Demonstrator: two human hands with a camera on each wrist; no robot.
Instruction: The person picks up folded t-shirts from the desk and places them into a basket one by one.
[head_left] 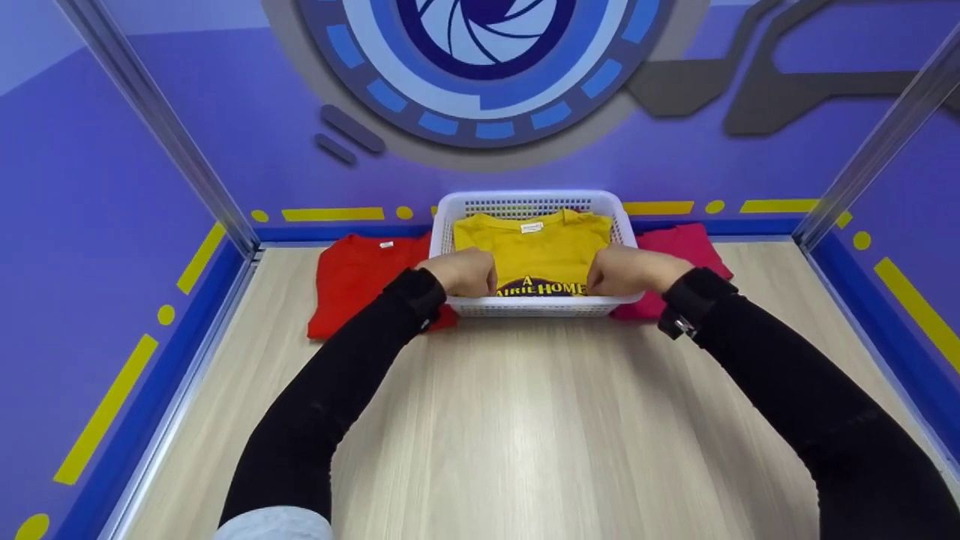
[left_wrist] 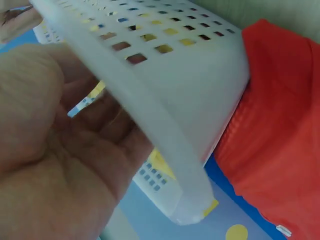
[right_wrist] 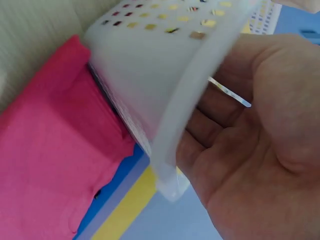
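Observation:
A folded yellow T-shirt (head_left: 551,247) with dark printed lettering lies in a white plastic basket (head_left: 529,301). My left hand (head_left: 466,271) is over the basket's front left corner, fingers curled at the shirt's near edge. At the opposite front corner, my right hand (head_left: 619,270) grips the shirt's edge in a like way. In the left wrist view the left hand (left_wrist: 65,135) reaches past the basket rim (left_wrist: 125,95), which hides its fingertips. The right wrist view shows the right hand (right_wrist: 250,145) with curled fingers behind the rim (right_wrist: 187,107).
A folded red garment (head_left: 352,277) lies left of the basket, and a folded pink one (head_left: 686,251) lies to its right. Behind the basket rises a blue patterned wall (head_left: 300,172); side walls flank the wooden table (head_left: 510,420).

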